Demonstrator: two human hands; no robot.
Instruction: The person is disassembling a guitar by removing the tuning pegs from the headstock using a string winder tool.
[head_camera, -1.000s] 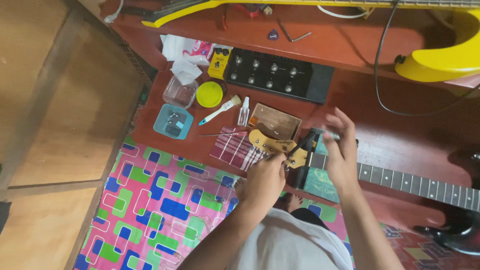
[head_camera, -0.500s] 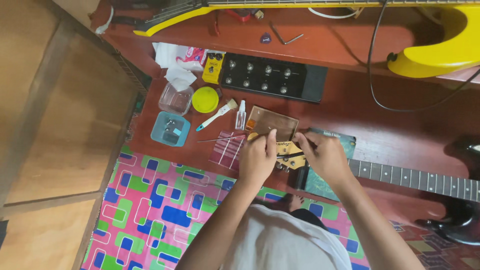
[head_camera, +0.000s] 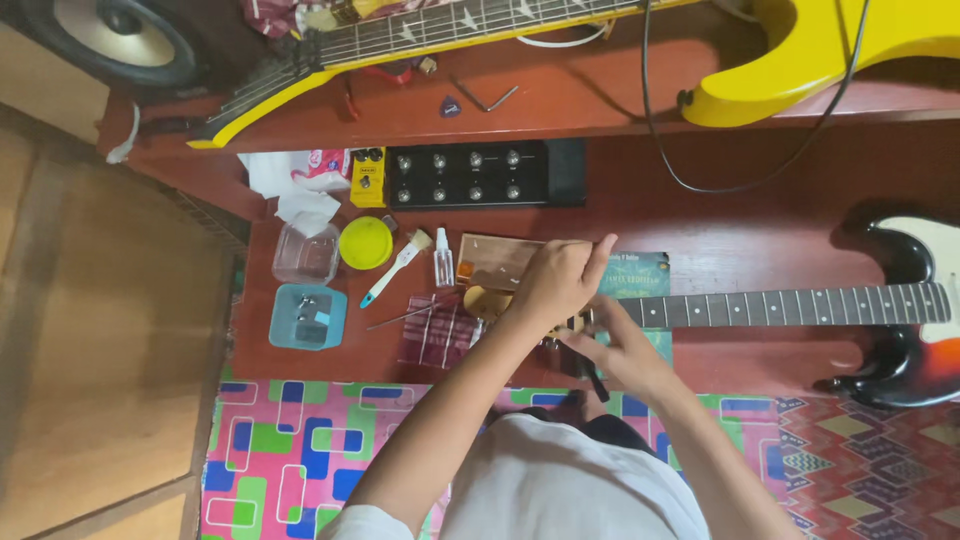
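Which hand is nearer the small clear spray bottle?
Left. The left hand rests on the guitar headstock, just right of the spray bottle; the right hand sits lower and farther right, by the neck.

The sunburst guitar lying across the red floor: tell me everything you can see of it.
The sunburst guitar lies flat, neck pointing left. Its body, at the right edge, is black-rimmed with an orange-red burst and a white pickguard, partly cut off by the frame. The dark fretboard shows metal frets and pale dot inlays. The headstock end rests over a teal booklet and is hidden under the left hand and right hand.
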